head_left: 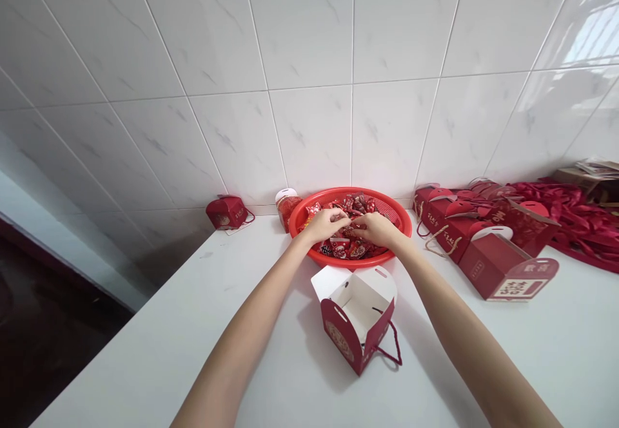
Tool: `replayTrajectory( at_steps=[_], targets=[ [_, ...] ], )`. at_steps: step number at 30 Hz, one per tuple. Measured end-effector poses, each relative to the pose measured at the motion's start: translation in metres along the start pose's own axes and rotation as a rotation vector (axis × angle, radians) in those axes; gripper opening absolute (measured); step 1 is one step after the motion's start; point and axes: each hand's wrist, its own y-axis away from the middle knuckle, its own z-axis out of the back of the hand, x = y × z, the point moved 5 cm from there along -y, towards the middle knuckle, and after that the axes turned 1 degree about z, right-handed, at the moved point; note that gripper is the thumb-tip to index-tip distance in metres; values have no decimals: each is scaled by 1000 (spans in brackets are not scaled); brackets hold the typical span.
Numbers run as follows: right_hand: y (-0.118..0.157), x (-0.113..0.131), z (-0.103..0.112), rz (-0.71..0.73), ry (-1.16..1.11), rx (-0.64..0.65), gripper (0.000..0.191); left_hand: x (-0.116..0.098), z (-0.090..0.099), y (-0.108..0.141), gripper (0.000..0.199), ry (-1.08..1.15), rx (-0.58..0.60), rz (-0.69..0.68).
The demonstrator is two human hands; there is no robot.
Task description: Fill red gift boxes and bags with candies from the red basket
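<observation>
Both hands reach into a red plastic basket [411, 228] filled with wrapped candies [355, 247]. My left hand [327, 223] is over the left part of the pile with its fingers bent together. Opposite it, my right hand [376, 228] has its fingers curled down towards the candies. The fingertips almost meet in the middle; what they pinch is too small to make out. In front of the basket, between my forearms, stands an open dark red gift box [343, 331] with a white inside and a cord handle [397, 344] hanging at its right.
A small closed red box [227, 213] sits at the counter's back left. Another red box [288, 205] stands behind the basket's left rim. Several red gift boxes [507, 267] are grouped at right, beside a heap of red cloth-like material [570, 215]. A tiled wall [309, 138] bounds the white counter [203, 312].
</observation>
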Motion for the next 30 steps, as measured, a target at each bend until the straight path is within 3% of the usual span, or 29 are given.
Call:
replayTrajectory(
  at_steps=[4, 8, 13, 24, 30],
  targets=[
    [2, -2, 6, 4, -176, -100, 26, 2, 5, -1, 17, 119, -53, -38],
    [1, -11, 5, 29, -554, -138, 43, -1, 11, 1, 28, 240, -97, -94],
    [1, -22, 2, 24, -905, -146, 48, -3, 10, 2, 31, 289, -54, -117],
    [5, -16, 6, 26, -995, -101, 41, -4, 8, 4, 33, 274, -11, -101],
    [6, -13, 7, 34, -913, -83, 40, -5, 9, 5, 37, 216, -18, -93]
  ],
)
